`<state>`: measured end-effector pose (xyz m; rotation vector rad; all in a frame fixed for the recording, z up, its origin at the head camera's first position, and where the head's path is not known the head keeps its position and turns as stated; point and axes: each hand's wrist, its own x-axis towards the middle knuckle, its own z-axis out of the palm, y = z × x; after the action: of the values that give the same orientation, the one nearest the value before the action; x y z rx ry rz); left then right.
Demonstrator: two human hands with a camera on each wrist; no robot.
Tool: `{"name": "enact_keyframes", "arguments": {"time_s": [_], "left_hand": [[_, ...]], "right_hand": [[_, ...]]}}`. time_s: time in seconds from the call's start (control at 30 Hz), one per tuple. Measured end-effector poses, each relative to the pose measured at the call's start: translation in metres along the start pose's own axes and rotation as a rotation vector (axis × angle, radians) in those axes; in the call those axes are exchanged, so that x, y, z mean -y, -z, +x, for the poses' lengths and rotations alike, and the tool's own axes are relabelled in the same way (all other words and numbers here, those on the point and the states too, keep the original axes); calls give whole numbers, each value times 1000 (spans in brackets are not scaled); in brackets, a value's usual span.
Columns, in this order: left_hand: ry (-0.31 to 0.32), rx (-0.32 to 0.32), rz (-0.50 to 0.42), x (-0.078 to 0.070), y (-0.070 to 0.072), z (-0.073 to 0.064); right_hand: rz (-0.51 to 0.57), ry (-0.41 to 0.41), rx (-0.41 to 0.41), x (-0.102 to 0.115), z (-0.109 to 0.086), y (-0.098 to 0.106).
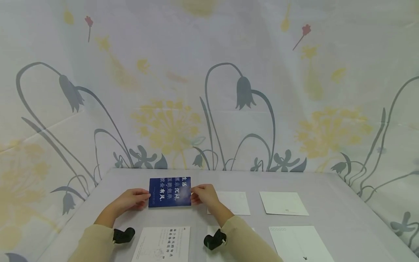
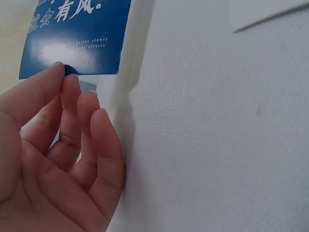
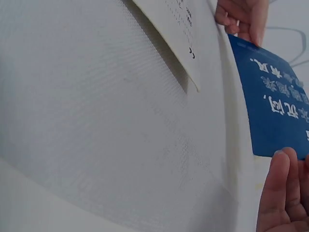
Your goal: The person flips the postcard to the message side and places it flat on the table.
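A blue postcard (image 1: pixel 170 198) with white Chinese characters is held up at the far left part of the table, its printed face toward the head camera. My left hand (image 1: pixel 133 198) pinches its left edge between thumb and fingertips. At the opposite edge, my right hand (image 1: pixel 207 196) pinches it the same way. In the left wrist view, the thumb lies on the glossy face of the postcard (image 2: pixel 79 50) near small white print, with the other fingers loosely curved. The right wrist view shows both hands at opposite ends of the slightly bowed postcard (image 3: pixel 273 111).
Several pale cards lie on the white-covered table (image 1: pixel 330 203). One with printed characters (image 1: pixel 163 243) is nearest my left forearm; two (image 1: pixel 284 203) (image 1: pixel 299 242) lie right. Another card (image 1: pixel 237 202) is partly behind my right forearm. A flower-patterned cloth (image 1: pixel 209 120) hangs behind.
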<state>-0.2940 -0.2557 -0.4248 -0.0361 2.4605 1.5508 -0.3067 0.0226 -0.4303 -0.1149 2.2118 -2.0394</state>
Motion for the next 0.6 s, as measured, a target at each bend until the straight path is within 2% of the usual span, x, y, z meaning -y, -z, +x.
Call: {"name": "enact_keyframes", "arguments": {"time_s": [0.27,0.47,0.6], "left_hand": [[-23,9,-39,4,2,1],[-56,59,-128,3,4,-2],[-52,64,-183,1,4,-1]], "right_hand": [[100,-39,1,4,-3,-2],[153,-50,-20,3,-1,-1],[163,-49,-29,2,0,0]]}}
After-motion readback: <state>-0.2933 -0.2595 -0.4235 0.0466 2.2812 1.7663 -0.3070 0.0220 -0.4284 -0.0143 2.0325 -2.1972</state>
